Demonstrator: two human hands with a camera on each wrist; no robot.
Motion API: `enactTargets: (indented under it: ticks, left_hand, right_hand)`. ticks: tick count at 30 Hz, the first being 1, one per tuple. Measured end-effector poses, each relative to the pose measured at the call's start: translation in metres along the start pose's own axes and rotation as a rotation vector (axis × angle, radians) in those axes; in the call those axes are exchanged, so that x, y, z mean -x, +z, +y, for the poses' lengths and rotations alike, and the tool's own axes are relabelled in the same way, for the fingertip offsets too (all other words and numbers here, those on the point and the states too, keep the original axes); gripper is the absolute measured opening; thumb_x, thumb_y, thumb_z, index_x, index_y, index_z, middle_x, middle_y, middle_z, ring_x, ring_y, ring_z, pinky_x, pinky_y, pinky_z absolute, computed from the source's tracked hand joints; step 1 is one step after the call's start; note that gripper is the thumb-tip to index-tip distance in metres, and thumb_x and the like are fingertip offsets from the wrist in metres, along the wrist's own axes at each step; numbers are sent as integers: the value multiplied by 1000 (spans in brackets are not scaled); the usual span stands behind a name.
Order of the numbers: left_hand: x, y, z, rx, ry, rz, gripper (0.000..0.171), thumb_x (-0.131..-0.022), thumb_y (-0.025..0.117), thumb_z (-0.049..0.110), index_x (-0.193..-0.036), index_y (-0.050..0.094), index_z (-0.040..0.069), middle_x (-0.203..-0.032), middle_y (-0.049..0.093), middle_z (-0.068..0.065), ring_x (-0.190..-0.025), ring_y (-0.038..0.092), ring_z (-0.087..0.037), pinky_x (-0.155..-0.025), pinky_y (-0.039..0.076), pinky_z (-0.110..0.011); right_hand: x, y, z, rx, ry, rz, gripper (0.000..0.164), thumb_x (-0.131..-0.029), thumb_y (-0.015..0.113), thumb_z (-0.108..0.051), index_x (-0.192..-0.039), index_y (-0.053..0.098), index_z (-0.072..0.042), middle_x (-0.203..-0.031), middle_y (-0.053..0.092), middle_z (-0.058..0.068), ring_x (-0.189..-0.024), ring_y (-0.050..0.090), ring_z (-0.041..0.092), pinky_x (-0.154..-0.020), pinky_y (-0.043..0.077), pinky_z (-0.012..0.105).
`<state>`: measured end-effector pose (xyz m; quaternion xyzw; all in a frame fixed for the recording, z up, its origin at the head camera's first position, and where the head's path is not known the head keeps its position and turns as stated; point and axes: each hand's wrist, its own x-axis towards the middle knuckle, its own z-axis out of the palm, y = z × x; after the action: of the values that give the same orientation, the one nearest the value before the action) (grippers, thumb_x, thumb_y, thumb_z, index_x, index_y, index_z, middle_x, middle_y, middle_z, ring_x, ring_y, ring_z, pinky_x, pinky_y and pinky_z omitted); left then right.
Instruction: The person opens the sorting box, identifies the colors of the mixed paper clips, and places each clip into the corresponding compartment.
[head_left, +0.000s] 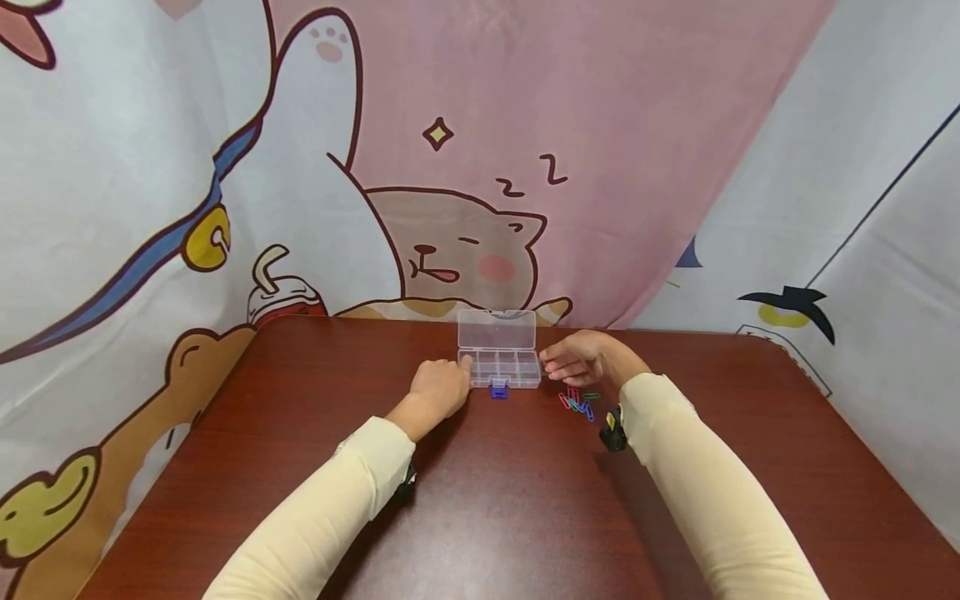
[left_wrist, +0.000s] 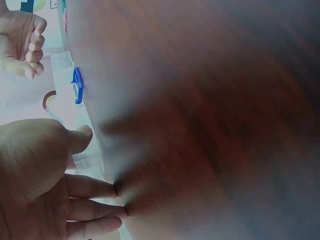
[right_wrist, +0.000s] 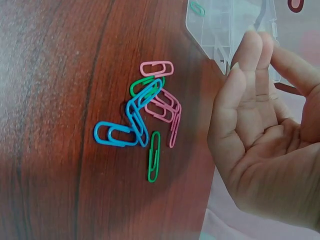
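Note:
A clear plastic compartment box (head_left: 517, 357) stands with its lid raised at the back of the table. My left hand (head_left: 441, 387) holds its left side, thumb over the edge. In the left wrist view the left hand (left_wrist: 37, 165) has fingertips down on the table. Beside the box's right end is my right hand (head_left: 585, 358), fingers loosely bent, nothing visible in it. A green paper clip (right_wrist: 197, 8) lies in a right-hand compartment. Several loose paper clips lie on the table, among them a pink clip (right_wrist: 156, 68), a blue clip (right_wrist: 115, 134) and a green clip (right_wrist: 154, 156).
The box's blue latch (head_left: 498, 392) hangs at its front. A brown wooden table (head_left: 510, 500) reaches back to a printed cartoon curtain (head_left: 600, 125). The loose clips lie right of the box, below my right hand.

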<state>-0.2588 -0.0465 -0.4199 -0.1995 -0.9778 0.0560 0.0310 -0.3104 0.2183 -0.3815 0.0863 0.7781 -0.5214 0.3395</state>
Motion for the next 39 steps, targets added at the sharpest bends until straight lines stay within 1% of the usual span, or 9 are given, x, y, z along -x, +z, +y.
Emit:
enactTargets:
  ticks: [3, 7, 12, 16, 21, 25, 28, 34, 39]
  left_hand:
    - [0, -1, 0, -2, 1, 4, 23, -98, 54, 32, -103, 52, 10, -89, 71, -9, -81, 68, -26, -67, 53, -41]
    - [0, -1, 0, 13, 3, 13, 22, -98, 54, 32, -101, 52, 10, -87, 71, -9, -81, 69, -27, -68, 53, -42]
    - [1, 0, 0, 19, 14, 34, 21, -97, 56, 30, -100, 53, 9, -87, 71, -10, -82, 69, -28, -68, 54, -43]
    - [1, 1, 1, 17, 15, 45, 22, -97, 57, 31, -100, 53, 9, -86, 71, -10, -81, 69, -28, -67, 54, -43]
    - [0, 2, 2, 23, 12, 34, 22, -97, 56, 31, -102, 53, 9, -87, 71, -10, -82, 69, -28, -68, 54, -43]
    - [-1, 1, 1, 27, 7, 13, 23, -97, 56, 32, -102, 52, 10, -88, 71, -10, -83, 68, -28, -69, 53, -43]
    - [-1, 0, 0, 37, 3, 5, 23, -97, 57, 32, -102, 52, 10, -88, 70, -10, -83, 68, -28, -70, 53, -44]
    - [-1, 1, 0, 40, -6, -15, 23, -98, 55, 32, -104, 52, 10, -91, 71, -10, -85, 68, -28, -72, 52, -43]
    - [-1, 1, -1, 34, -2, -6, 23, -98, 55, 32, -105, 52, 10, -90, 71, -10, -84, 68, -28, -71, 53, -43]
  right_hand:
    - [-1, -1, 0, 6, 8, 18, 42, -94, 62, -26, -129, 58, -3, -76, 70, -7, -73, 67, 7, -74, 53, 28]
    - [-1, -3, 2, 9, 19, 27, 44, -95, 62, -26, -131, 55, -1, -75, 70, -6, -72, 68, 7, -74, 54, 29]
    - [0, -8, 5, 12, 23, 47, 44, -94, 63, -26, -130, 56, -3, -77, 70, -5, -74, 68, 8, -73, 55, 29]
    - [4, -13, 9, 8, 35, 80, 42, -93, 66, -26, -127, 59, -3, -81, 71, -1, -74, 69, 10, -72, 56, 29]
    - [12, -25, 17, 23, 50, 108, 44, -92, 67, -26, -127, 59, -1, -86, 74, 2, -74, 71, 12, -73, 57, 30]
    - [20, -35, 25, 26, 66, 106, 46, -91, 68, -27, -127, 60, 1, -81, 74, 3, -72, 71, 12, -72, 57, 29]
    - [24, -43, 32, 20, 84, 108, 44, -90, 69, -27, -124, 62, -1, -77, 73, 2, -70, 71, 12, -69, 57, 29]
    - [29, -54, 49, 14, 116, 108, 38, -90, 69, -27, -120, 66, -4, -75, 73, 2, -67, 71, 12, -67, 57, 29]
    - [30, -54, 58, 69, 110, 96, 34, -90, 68, -28, -117, 65, -8, -77, 72, 0, -70, 70, 12, -67, 57, 30]
